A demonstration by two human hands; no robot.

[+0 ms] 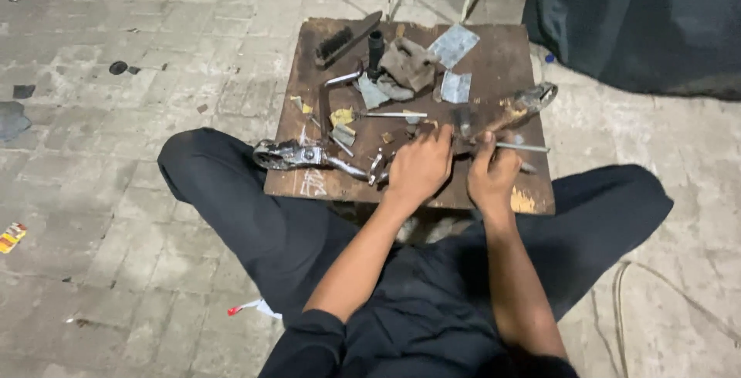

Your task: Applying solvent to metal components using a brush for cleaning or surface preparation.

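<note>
A black brush [343,38] lay at the far left corner of the table [494,61]. A brown rag [407,64] sat near the far edge, beside a black tube [376,47]. Two grey paper pieces [454,44] lay by the rag.

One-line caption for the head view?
Seated person's left hand and right hand hold a thin metal rod over a cluttered wooden board.

Illumination is dim and flat, with a cool cast, coming from above. Soft shadow falls under the board [494,54] and between the legs. Metal parts [289,154] show small glints. Detail is soft overall; the hands [421,166] are slightly blurred. Corners darken, with mild wide-angle distortion.
</note>
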